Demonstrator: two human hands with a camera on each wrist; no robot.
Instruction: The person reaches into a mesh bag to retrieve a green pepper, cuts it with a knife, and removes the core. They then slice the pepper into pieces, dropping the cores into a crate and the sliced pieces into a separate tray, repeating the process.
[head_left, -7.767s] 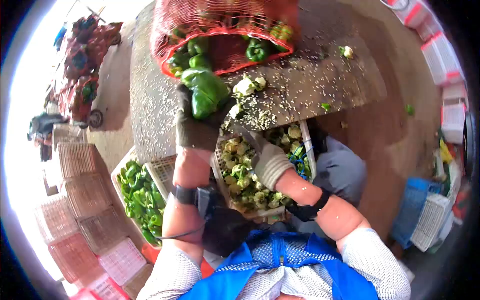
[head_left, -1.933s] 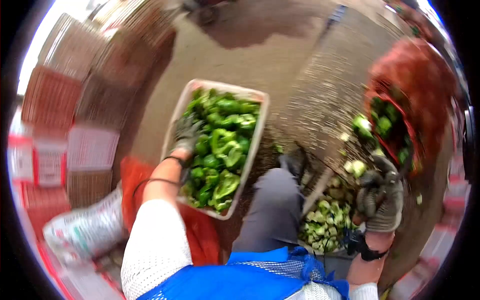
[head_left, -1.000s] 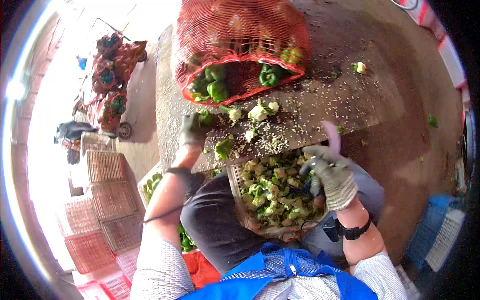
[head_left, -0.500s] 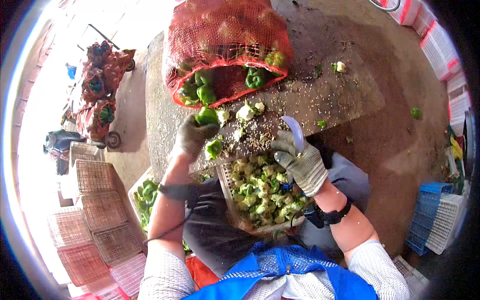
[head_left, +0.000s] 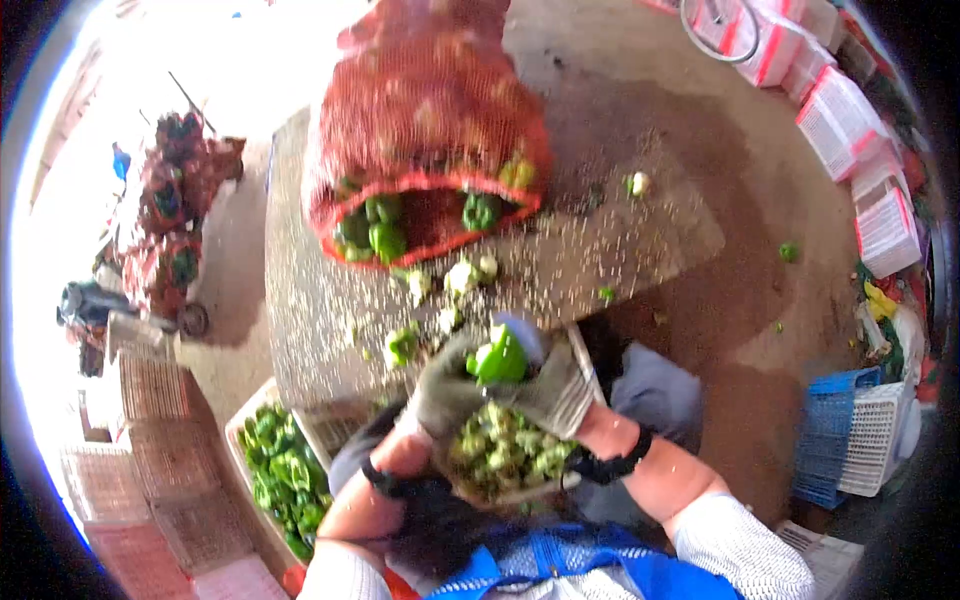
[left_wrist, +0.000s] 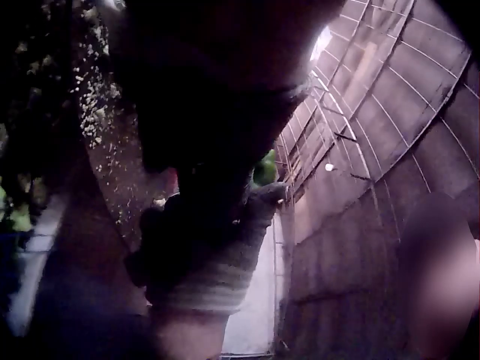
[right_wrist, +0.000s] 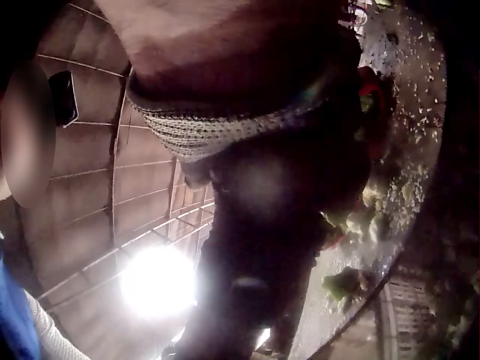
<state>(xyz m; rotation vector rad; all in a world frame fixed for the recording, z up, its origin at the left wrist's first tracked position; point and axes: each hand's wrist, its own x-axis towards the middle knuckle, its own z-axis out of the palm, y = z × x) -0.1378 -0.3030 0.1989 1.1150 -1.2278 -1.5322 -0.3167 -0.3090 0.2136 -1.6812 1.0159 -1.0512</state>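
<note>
Green bell pepper [head_left: 503, 359], glossy and blocky, is located between our two hands, above the pale plastic crate [head_left: 545, 488] and beside the near edge of the grey-brown table [head_left: 678, 222]. We rate it light and hollow, with firm walls that may crack under hard squeezing; the smooth skin may slip if wet. We recommend holding it round the broad side, opposite the blade.

Left grip: our left hand [head_left: 447, 388], in a grey-green knitted glove, holds the pepper's left side, fingers partly closed to its width. Finger detail is lost in shadow in the left wrist view.

Right grip: our right hand [head_left: 556, 388], gloved alike, appears closed on the curved bluish knife [head_left: 527, 338]; its handle is hidden, and the blade lies beside the pepper. Both forearms reach forward and converge, wrists low.
</note>
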